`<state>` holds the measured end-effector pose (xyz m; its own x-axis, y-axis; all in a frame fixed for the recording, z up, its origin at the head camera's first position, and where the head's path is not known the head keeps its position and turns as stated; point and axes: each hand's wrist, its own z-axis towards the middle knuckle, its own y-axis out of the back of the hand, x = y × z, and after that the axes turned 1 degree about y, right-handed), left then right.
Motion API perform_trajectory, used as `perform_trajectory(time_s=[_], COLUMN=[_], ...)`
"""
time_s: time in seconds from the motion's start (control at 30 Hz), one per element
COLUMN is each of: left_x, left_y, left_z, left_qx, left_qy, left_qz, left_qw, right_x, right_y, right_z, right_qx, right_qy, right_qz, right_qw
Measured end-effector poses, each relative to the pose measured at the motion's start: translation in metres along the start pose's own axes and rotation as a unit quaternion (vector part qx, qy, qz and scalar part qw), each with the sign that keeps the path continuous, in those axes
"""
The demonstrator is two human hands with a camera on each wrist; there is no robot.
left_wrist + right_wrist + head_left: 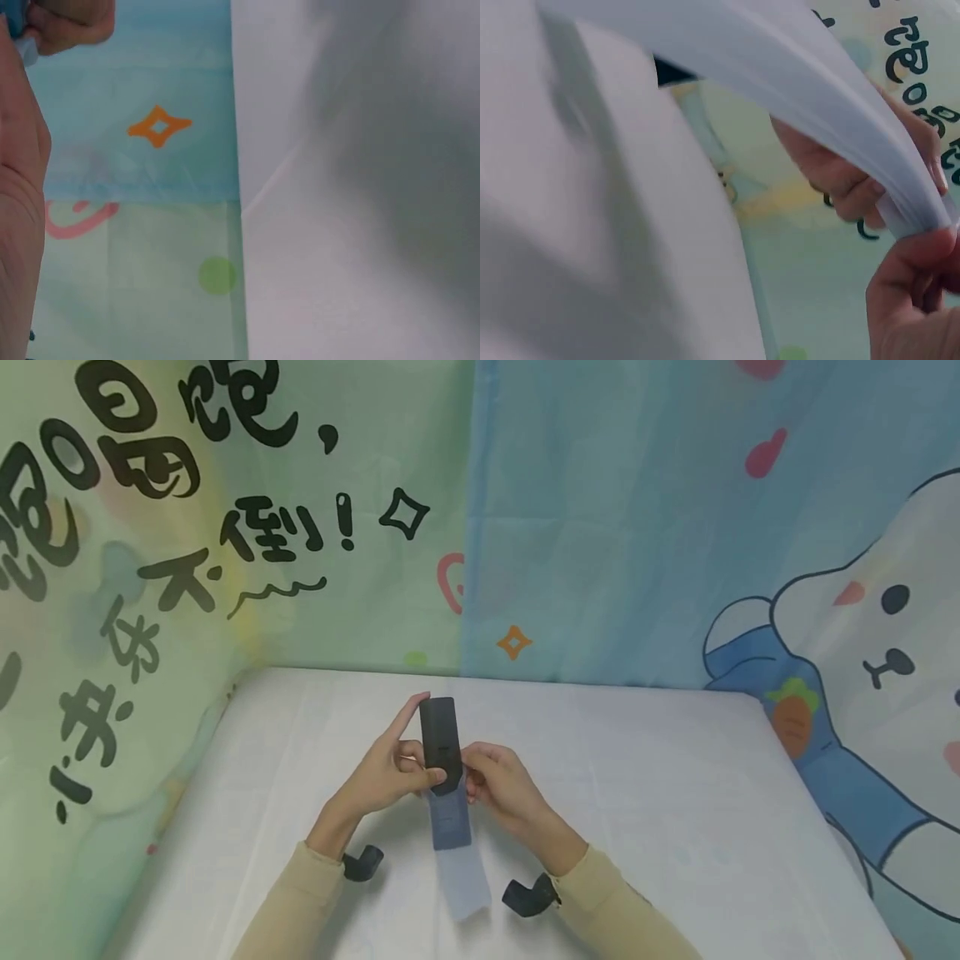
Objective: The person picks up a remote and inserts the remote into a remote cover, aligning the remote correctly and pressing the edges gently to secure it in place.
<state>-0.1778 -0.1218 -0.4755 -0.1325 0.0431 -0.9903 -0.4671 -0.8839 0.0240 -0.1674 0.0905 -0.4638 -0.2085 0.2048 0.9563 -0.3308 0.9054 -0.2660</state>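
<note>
A flat, black, oblong object [440,739] stands upright in front of me over the white table. My left hand [382,777] holds it, index finger stretched to its top and thumb across its lower front. From its lower end hangs a long translucent strip [452,822], bluish above and whitish below. My right hand [502,781] pinches at the right side, where black object and strip meet. In the right wrist view the pale strip [802,82] curves down to my right thumb and fingers [907,262]. The left wrist view shows only a sliver of blue.
The white-covered table [660,793] lies under both hands. Printed cloths, one green with dark lettering [273,527] and one blue with a cartoon animal [847,635], hang round it. Black wrist mounts [528,895] stick out by both sleeves.
</note>
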Motion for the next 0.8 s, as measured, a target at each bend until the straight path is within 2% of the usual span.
perform_trajectory(time_s=[0.17,0.33,0.4,0.5,0.63,0.8], left_x=[0.001,-0.002,-0.002,-0.001,0.002,0.009], left_y=[-0.002,-0.002,-0.002,-0.005,-0.010,-0.012], left_z=[-0.006,-0.006,-0.006,-0.005,-0.005,-0.011], left_qx=[-0.024,-0.050,-0.051,-0.033,-0.013,-0.047], left_qy=[-0.004,-0.004,-0.004,-0.002,0.017,0.054], left_qz=[0.017,0.025,0.027,0.044,0.036,-0.001], left_qw=[0.9996,0.9984,0.9983,0.9985,0.9991,0.9975], right_x=[-0.002,-0.002,-0.001,0.002,0.005,0.005], right_y=[0.003,0.003,0.003,0.002,0.002,0.004], right_z=[-0.005,-0.008,-0.008,-0.007,-0.004,-0.001], right_qx=[0.039,0.028,0.027,0.035,0.036,-0.008], right_qy=[0.003,0.023,0.040,0.057,0.050,0.043], right_qz=[-0.032,-0.094,-0.132,-0.179,-0.183,-0.163], right_qw=[0.999,0.995,0.990,0.982,0.981,0.986])
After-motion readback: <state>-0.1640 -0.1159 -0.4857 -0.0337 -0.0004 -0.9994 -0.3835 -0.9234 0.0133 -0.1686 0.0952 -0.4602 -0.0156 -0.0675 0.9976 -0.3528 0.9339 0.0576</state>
